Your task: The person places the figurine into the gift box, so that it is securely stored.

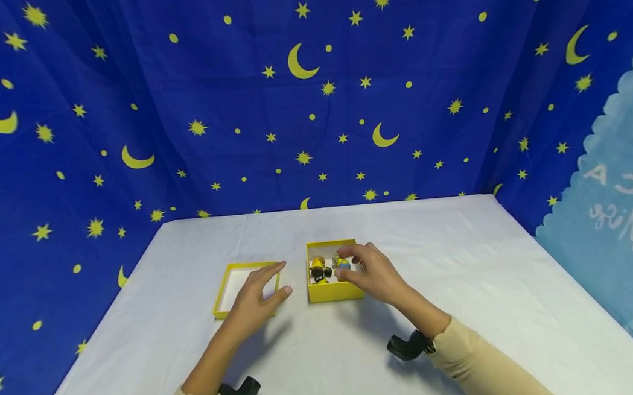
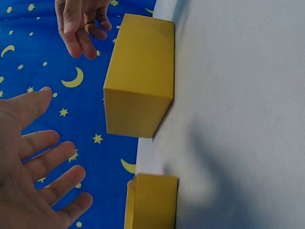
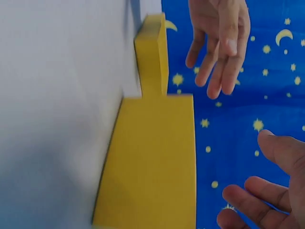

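A yellow box (image 1: 335, 292) without its cover stands mid-table and holds several small toy figures (image 1: 317, 265), yellow with dark parts. One yellow and blue figure (image 1: 343, 264) lies in its right half, partly behind my right fingers. My right hand (image 1: 374, 275) hovers over the box's right side, thumb and fingers apart; in the right wrist view the right hand (image 3: 271, 191) holds nothing. To the left lies a shallow yellow lid (image 1: 225, 287) with a white inside. Above its right part hangs my left hand (image 1: 255, 304), fingers spread and holding nothing.
White cloth covers the table (image 1: 462, 261). Behind it hangs a blue curtain (image 1: 245, 99) with yellow moons and stars. A light blue panel with pale lettering (image 1: 621, 197) is at the right. Both wrists carry black camera mounts (image 1: 409, 345).
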A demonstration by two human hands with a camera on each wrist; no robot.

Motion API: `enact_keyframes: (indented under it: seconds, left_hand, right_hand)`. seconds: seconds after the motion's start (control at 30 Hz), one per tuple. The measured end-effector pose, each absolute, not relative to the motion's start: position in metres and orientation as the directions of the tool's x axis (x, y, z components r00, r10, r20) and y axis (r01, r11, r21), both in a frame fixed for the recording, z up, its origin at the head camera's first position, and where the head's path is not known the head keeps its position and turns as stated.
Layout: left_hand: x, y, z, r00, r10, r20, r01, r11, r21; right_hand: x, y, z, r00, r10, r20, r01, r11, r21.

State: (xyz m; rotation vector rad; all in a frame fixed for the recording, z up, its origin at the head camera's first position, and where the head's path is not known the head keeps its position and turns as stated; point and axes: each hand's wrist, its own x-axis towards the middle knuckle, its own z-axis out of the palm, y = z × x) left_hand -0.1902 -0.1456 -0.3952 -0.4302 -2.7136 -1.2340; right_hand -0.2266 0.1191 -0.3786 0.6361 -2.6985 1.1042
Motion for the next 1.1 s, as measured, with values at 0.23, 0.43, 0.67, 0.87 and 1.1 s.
enact_keyframes:
  seconds: [0.23,0.43,0.67,0.87,1.1]
  left_hand:
    - [-0.183,-0.165,-0.394,-0.934,0.195,0.300,0.353,0.636,0.686]
    - [-0.179,-0.187,-0.392,-0.960,0.190,0.208,0.281,0.659,0.697]
    - [-0.180,-0.215,-0.393,-0.979,0.171,0.107,0.195,0.671,0.715]
    - [-0.185,-0.236,-0.397,-0.987,0.156,0.039,0.136,0.681,0.720]
    - [-0.193,-0.251,-0.406,-0.991,0.129,-0.036,0.070,0.729,0.681]
  right_hand:
    - [-0.210,0.100,-0.377,-0.875,-0.348,0.337,-0.485,0.610,-0.627]
    - [-0.202,0.080,-0.381,-0.845,-0.393,0.362,-0.534,0.587,-0.609]
    - [-0.195,0.056,-0.386,-0.857,-0.432,0.281,-0.507,0.607,-0.612]
    - [-0.193,0.038,-0.390,-0.862,-0.453,0.230,-0.487,0.610,-0.624]
    - [-0.195,0.019,-0.398,-0.874,-0.458,0.163,-0.440,0.604,-0.665]
